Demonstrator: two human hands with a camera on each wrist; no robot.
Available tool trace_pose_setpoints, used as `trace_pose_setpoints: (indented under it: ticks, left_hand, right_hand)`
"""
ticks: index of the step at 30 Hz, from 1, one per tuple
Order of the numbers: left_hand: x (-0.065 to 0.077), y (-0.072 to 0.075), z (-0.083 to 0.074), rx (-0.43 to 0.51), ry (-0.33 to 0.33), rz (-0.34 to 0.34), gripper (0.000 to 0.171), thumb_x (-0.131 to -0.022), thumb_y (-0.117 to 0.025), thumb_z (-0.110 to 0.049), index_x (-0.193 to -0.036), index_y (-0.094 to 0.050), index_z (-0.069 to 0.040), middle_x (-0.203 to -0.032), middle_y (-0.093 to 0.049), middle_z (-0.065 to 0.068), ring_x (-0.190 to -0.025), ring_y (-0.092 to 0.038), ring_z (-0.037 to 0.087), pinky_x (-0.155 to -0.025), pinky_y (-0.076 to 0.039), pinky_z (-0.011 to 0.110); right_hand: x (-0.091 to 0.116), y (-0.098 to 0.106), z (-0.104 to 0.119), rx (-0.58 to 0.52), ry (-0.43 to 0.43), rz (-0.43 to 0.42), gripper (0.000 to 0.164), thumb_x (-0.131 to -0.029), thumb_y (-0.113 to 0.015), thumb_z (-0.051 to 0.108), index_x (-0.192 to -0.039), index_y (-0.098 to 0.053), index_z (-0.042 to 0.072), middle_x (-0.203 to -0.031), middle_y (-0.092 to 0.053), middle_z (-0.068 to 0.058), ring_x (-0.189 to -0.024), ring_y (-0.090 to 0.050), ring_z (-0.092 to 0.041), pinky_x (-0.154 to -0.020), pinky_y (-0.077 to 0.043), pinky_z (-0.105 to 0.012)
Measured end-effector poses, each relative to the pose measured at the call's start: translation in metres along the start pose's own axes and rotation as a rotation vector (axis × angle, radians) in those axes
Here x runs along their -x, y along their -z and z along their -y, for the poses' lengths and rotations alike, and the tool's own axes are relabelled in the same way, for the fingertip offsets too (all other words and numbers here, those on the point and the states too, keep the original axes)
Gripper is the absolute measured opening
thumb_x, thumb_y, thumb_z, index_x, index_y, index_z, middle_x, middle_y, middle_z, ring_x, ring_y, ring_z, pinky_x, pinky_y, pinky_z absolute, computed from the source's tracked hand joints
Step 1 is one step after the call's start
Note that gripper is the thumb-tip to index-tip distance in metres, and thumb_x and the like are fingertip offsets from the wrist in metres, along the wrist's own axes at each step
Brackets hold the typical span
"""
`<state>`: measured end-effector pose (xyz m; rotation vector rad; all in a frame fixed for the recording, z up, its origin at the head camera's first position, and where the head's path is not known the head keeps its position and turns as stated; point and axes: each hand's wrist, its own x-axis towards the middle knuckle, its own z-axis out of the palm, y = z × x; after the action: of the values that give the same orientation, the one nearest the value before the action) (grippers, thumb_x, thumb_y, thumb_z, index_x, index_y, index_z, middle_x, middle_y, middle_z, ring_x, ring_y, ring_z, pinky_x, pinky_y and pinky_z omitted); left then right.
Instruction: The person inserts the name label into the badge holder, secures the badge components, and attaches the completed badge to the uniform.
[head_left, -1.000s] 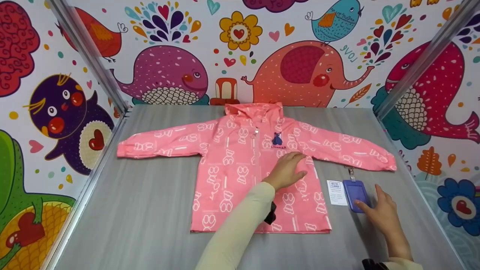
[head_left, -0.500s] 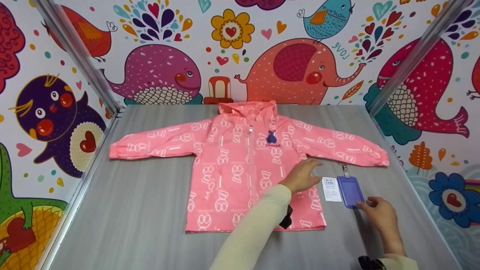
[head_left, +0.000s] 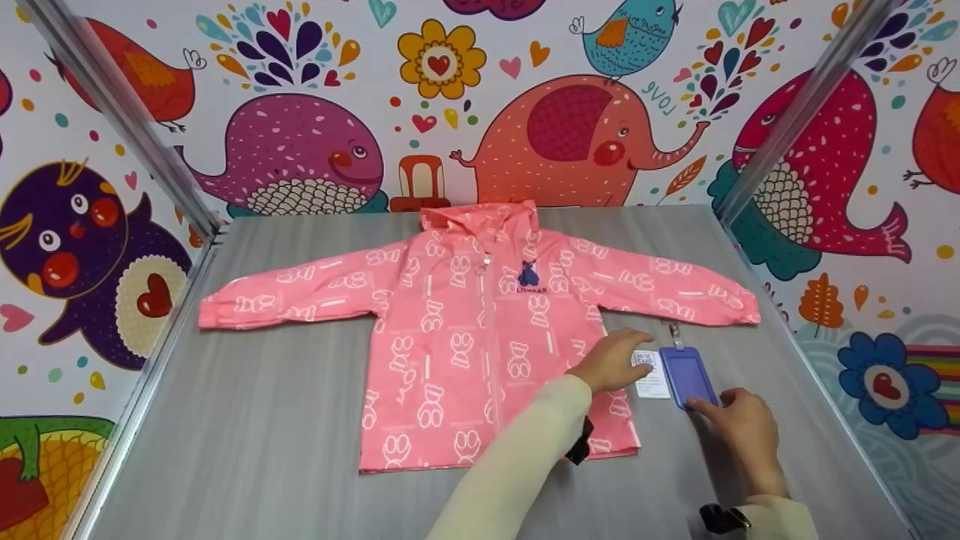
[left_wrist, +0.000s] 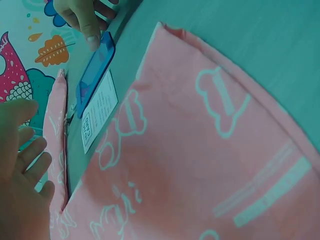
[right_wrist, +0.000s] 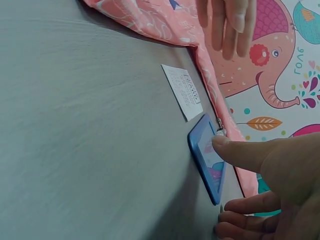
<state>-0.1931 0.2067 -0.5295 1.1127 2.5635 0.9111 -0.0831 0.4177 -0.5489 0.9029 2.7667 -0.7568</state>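
A pink child's jacket (head_left: 442,337) with white outline prints lies spread flat, zipper up. To its right lie a white paper card (head_left: 654,387) and a blue-violet badge holder (head_left: 686,373), side by side; the holder's metal clip (head_left: 676,335) is by the jacket's sleeve. My right hand (head_left: 744,429) is at the holder's near end, thumb over its edge and fingers beside it; whether the thumb presses cannot be told. My left hand (head_left: 613,361) hovers above the jacket's right side with fingers apart. Its thumb overlaps the card in the head view, but the left wrist view shows them apart.
The grey table (head_left: 255,420) reaches back to a wall (head_left: 420,45) with cartoon animals. Metal posts (head_left: 795,105) stand at both rear corners. A metal rail (head_left: 127,412) runs along the left edge.
My left hand has moved right across the jacket toward the card. My right hand has closed in on the holder, fingers drawing nearer the thumb. The whole head view has shifted slightly.
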Motion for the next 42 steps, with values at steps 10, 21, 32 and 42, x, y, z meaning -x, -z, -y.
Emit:
trace_pose_setpoints:
  ticks: [10, 21, 32, 42]
  left_hand:
    - [-0.006, -0.006, -0.002, -0.011, 0.029, 0.027, 0.050, -0.096, -0.062, -0.031, -0.144, -0.051, -0.019, -0.144, -0.056, -0.004, -0.136, -0.050, 0.011, -0.115, -0.038, 0.022]
    - [-0.009, -0.008, -0.002, -0.013, 0.047, 0.048, 0.055, -0.096, -0.063, -0.030, -0.147, -0.046, -0.019, -0.149, -0.052, -0.003, -0.141, -0.045, 0.013, -0.118, -0.034, 0.022]
    - [-0.016, -0.009, 0.002, -0.028, 0.005, 0.028, 0.060, -0.093, -0.066, -0.027, -0.148, -0.044, -0.014, -0.146, -0.056, 0.000, -0.138, -0.049, 0.014, -0.117, -0.035, 0.020]
    - [-0.017, -0.013, 0.001, -0.020, 0.019, 0.053, 0.061, -0.094, -0.064, -0.028, -0.149, -0.042, -0.015, -0.149, -0.052, -0.001, -0.142, -0.045, 0.014, -0.119, -0.032, 0.022]
  right_hand:
    - [0.002, -0.009, 0.004, 0.027, 0.026, -0.073, 0.072, -0.079, -0.080, 0.040, -0.114, -0.056, -0.018, -0.105, -0.059, -0.037, -0.083, -0.057, -0.039, -0.073, -0.049, -0.049]
    - [-0.001, -0.010, 0.000, -0.004, 0.028, -0.084, 0.065, -0.079, -0.081, 0.037, -0.109, -0.057, -0.016, -0.102, -0.059, -0.034, -0.082, -0.055, -0.036, -0.072, -0.047, -0.046]
    - [-0.002, -0.004, 0.003, -0.025, 0.016, -0.027, 0.069, -0.079, -0.080, 0.040, -0.108, -0.056, -0.017, -0.102, -0.058, -0.035, -0.084, -0.055, -0.037, -0.075, -0.047, -0.049]
    - [-0.003, -0.006, 0.001, -0.043, 0.011, -0.014, 0.062, -0.079, -0.081, 0.038, -0.102, -0.055, -0.014, -0.094, -0.057, -0.029, -0.079, -0.052, -0.033, -0.070, -0.044, -0.042]
